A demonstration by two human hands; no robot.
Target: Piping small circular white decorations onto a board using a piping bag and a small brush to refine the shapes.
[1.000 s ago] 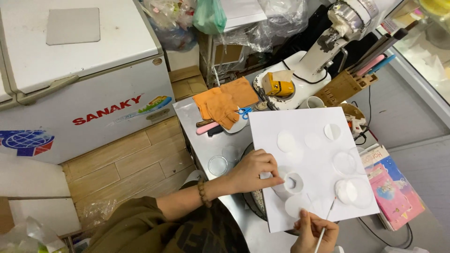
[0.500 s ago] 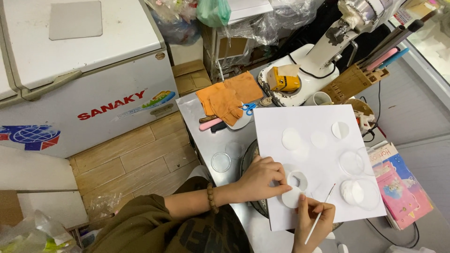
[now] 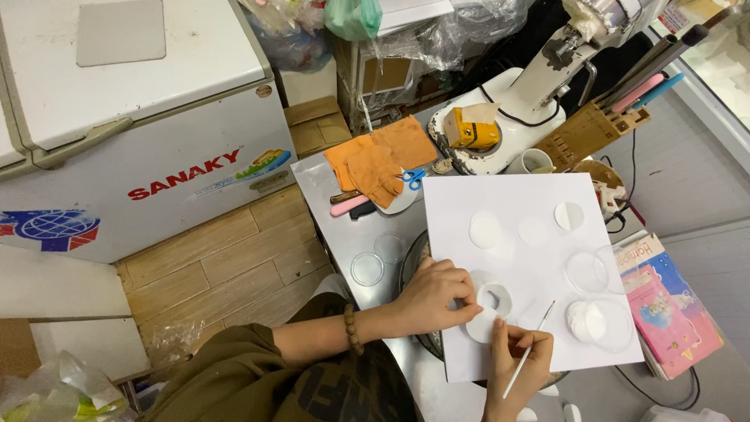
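A large white sheet [image 3: 523, 195] lies on the metal table, with several thin white discs on it. My left hand [image 3: 437, 295] rests at the sheet's near left edge, its fingers pinching a white ring-shaped piece [image 3: 494, 298] that sits over a white disc [image 3: 480, 327]. My right hand [image 3: 516, 363] holds a thin white-handled brush [image 3: 531, 348], whose tip points up toward the sheet's middle. A bead bracelet [image 3: 353, 328] circles my left wrist.
A white chest freezer [image 3: 141, 117] stands at left on the wood floor. Behind the sheet are orange cloths [image 3: 379, 160], blue scissors [image 3: 412, 178], a white stand mixer [image 3: 539, 86], a knife block [image 3: 590, 133] and a cup [image 3: 533, 162]. A colourful book [image 3: 672, 305] lies at right.
The view has shifted slightly. My right hand with the brush has moved up beside the ring piece, and my left hand still pinches that piece.
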